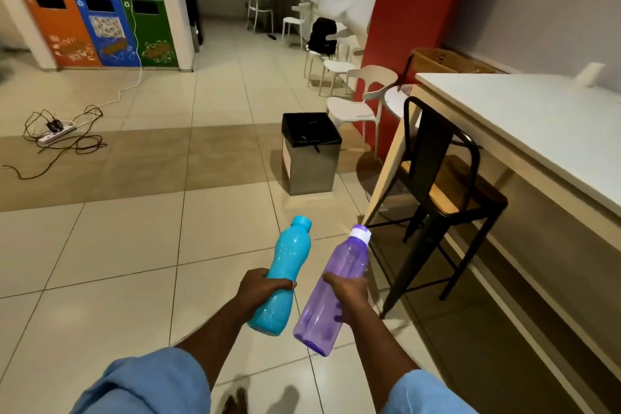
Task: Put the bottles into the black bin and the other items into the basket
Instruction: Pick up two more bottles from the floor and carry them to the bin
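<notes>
My left hand (260, 291) grips a turquoise bottle (285, 265) round its waist, cap pointing up and away. My right hand (347, 294) grips a translucent purple bottle (339, 276) with a white collar near its middle, tilted the same way. Both bottles are held over the tiled floor in front of me. Ahead on the floor stands the black bin (311, 151), a square steel body with a black liner, its mouth open. A woven basket (437, 60) sits at the far end of the white table (537, 118), against the red wall.
A black metal stool with a wooden seat (447, 185) stands by the table at the right. White chairs (356, 104) line the red wall behind the bin. A power strip with tangled cables (57, 131) lies on the floor at left. Coloured recycling bins (100, 30) stand far left.
</notes>
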{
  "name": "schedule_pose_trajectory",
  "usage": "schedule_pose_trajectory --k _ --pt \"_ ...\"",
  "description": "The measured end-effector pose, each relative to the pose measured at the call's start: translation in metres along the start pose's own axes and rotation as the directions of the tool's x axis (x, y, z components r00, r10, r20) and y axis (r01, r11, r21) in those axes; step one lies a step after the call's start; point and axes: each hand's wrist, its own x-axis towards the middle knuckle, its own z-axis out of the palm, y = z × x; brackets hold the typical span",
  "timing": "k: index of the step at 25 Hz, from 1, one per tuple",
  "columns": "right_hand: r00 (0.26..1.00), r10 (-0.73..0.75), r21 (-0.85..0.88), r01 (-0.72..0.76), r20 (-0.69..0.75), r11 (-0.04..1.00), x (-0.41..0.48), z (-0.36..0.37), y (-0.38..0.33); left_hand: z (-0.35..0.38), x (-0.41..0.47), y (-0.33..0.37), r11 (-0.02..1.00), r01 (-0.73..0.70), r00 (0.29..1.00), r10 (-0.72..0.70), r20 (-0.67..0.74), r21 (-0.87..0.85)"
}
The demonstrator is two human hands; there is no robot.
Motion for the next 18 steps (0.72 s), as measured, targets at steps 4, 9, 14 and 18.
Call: schedule_pose_trajectory --k 4,9,14,18 --pt "0.999 0.035 -0.039 -0.036 -0.038 0.999 0.051 0.062 -0.047 -0.043 0.081 0.025 0.998 0.062 0.998 -0.062 -0.015 -0.012" --pt "0.998 0.022 -0.008 -0.023 -0.052 1.0 0.109 0.135 -0.124 -0.092 0.189 0.086 0.994 0.076 0.997 -0.075 -0.015 0.073" --pt "0.997 0.01 -0.025 -0.012 -0.074 1.0 0.183 0.18 -0.188 -0.102 0.289 0.138 0.992 0.039 0.999 -0.043 0.025 0.121" --pt "0.999 0.0 -0.051 -0.003 -0.046 0.999 0.26 0.21 -0.244 -0.106 0.371 0.175 0.99 0.037 0.999 -0.038 0.006 0.139"
